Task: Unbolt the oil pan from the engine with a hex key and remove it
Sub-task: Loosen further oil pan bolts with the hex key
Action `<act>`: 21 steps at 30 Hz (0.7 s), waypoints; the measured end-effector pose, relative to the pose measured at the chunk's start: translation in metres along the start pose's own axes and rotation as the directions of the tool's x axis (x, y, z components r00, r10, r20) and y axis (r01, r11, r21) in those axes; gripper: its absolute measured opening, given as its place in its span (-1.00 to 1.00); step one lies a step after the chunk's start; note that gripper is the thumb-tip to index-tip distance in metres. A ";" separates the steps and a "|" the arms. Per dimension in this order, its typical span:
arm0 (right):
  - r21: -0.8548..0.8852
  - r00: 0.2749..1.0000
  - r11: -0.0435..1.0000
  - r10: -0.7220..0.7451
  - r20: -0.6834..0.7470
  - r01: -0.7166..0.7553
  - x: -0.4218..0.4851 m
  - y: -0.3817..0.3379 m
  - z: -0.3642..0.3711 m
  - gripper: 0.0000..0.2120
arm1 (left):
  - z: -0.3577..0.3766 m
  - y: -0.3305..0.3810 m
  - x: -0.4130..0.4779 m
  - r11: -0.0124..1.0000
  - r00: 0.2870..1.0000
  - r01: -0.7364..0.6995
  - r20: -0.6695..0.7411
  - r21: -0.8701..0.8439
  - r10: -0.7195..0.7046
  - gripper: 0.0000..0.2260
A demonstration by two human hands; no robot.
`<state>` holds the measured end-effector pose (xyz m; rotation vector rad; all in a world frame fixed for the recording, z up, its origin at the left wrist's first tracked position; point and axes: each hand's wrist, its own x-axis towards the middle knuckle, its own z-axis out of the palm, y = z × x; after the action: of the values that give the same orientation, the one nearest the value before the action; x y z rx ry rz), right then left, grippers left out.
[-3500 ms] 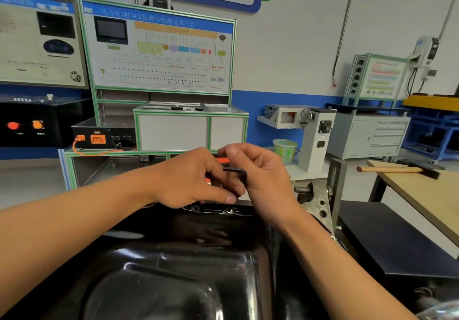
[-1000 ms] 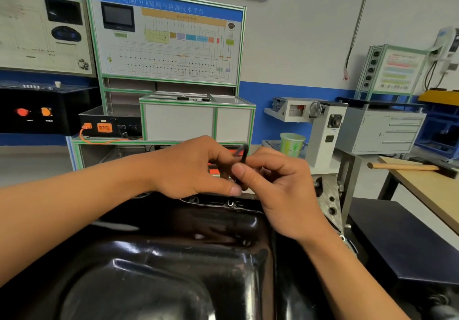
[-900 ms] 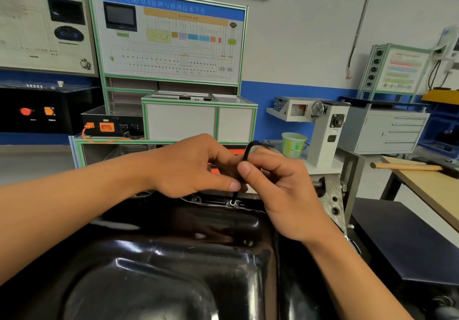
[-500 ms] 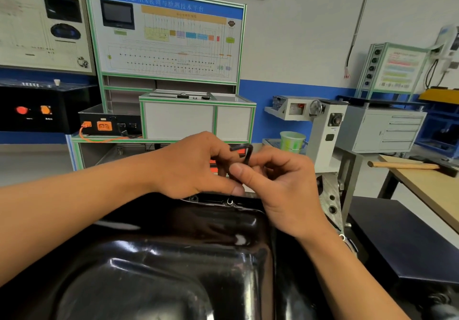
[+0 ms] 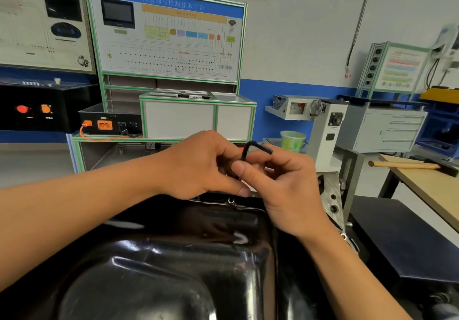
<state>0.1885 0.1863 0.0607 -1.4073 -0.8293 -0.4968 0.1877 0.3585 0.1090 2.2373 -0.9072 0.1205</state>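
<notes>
**Step in hand:** unbolting, at the pan's far edge.

- **Pan** (image 5: 173,265): black, glossy, close under the camera and seated on the engine (image 5: 332,195). Not yet lifted.
- **Bolt** (image 5: 231,200): in the pan's far flange, just below the two thumbs, head showing. Judged not yet out.
- **Hex key** (image 5: 249,146): L-shaped, held above the bolt. The bend is up, the short arm points right and the long arm runs down between the hands. Its lower end is hidden behind the fingers, so whether the tip sits in the bolt's socket cannot be told.
- **Left hand** (image 5: 198,166): fingers curled round the key's shaft, apparently steadying it. The thumb reaches down to the flange beside the bolt.
- **Right hand** (image 5: 285,190): thumb and forefinger pinch the shaft just under the bend, and the other fingers are curled.
- **Surroundings:** hammer (image 5: 407,164) on the table (image 5: 427,185) at right, and a green cup (image 5: 293,139) behind the hands. Both are well apart from the work.

**Next move calls for:**
- the tip seated square and full in the socket;
- the short arm swung as the lever;
- the shaft kept upright so that the key does not cam out;
- the loose bolt kept from dropping;
- any bolts left along the other edges, which are not in view.
</notes>
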 end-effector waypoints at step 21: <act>-0.062 0.990 0.996 -0.048 0.134 0.056 -0.001 -0.002 -0.002 -0.81 | -0.006 -0.003 -0.005 0.997 0.997 0.045 0.067 -0.069 -0.040 -0.89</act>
<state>0.1865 0.1835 0.0612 -1.4948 -0.9662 -0.4780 0.1867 0.3668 0.1102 2.2048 -0.8846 -0.0048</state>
